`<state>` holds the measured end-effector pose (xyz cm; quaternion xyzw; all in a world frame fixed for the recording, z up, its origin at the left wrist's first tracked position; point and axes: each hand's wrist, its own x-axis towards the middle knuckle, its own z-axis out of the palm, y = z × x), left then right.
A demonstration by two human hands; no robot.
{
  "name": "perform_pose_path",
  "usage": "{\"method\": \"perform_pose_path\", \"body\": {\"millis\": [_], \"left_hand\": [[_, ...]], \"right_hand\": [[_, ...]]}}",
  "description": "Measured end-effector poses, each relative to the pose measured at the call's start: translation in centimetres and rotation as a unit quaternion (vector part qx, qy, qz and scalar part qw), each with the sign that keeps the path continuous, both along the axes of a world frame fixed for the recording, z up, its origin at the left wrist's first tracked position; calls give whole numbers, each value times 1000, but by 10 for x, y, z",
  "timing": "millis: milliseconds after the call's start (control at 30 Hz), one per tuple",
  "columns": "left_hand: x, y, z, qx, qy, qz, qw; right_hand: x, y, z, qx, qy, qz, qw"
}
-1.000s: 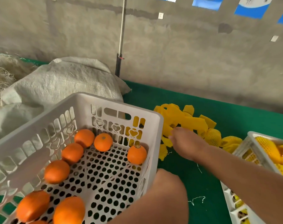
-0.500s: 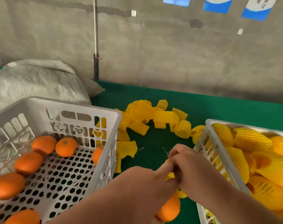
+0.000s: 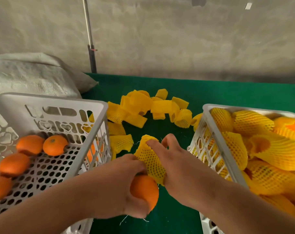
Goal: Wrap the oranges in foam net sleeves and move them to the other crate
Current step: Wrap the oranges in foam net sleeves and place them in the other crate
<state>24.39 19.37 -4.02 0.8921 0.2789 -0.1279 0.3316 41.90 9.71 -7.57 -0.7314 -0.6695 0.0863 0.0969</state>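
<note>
My left hand (image 3: 126, 186) grips a bare orange (image 3: 144, 191) between the two crates. My right hand (image 3: 175, 168) holds a yellow foam net sleeve (image 3: 150, 157) with its lower end against the top of that orange; two fingers lie on the sleeve's upper part. The white crate on the left (image 3: 92, 105) holds several bare oranges (image 3: 54, 145). The white crate on the right (image 3: 215, 125) is filled with several oranges wrapped in yellow sleeves (image 3: 254, 149).
Loose yellow sleeves (image 3: 143, 105) lie in a heap on the green table (image 3: 227, 93) beyond my hands. A grey woven sack (image 3: 33, 75) sits behind the left crate. A metal pole (image 3: 90, 39) stands against the concrete wall.
My right hand came back from the sleeve heap with one sleeve. My left hand brought an orange up between the crates, and the sleeve has been pulled open and set against the orange.
</note>
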Motion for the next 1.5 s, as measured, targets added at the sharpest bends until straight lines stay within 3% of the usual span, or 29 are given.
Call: {"method": "perform_pose_path", "body": {"millis": [100, 233, 333, 467, 600, 767, 900, 1000, 1133, 1233, 1500], "left_hand": [[-3, 10, -5, -126, -109, 97, 981], [0, 21, -11, -136, -197, 152, 959], [0, 23, -12, -90, -222, 207, 949], [-3, 18, -10, 2, -231, 199, 952], [1, 12, -13, 115, -233, 195, 946], [-1, 10, -8, 132, -298, 198, 925], [-4, 12, -2, 207, -313, 247, 893], [-3, 13, 3, 240, -336, 251, 875], [-4, 10, 7, 269, -354, 241, 862], [-2, 3, 10, 304, -356, 191, 863], [3, -5, 9, 354, -309, 113, 875]], "right_hand": [[-2, 1, -3, 22, 21, 3, 1000], [-2, 2, -3, 42, 50, -14, 998], [-10, 0, -1, 63, 87, -7, 994], [-18, -2, 7, 99, 97, -9, 990], [-28, -7, 18, 133, 50, -7, 990], [-37, -10, 30, 137, 0, 17, 990], [-42, -10, 35, 163, -17, 79, 983], [-37, -11, 37, 210, 44, 103, 971], [-23, -12, 37, 312, 196, -38, 929], [-24, -12, 35, 241, 274, -88, 927], [-33, -11, 33, 225, 282, -126, 924]]}}
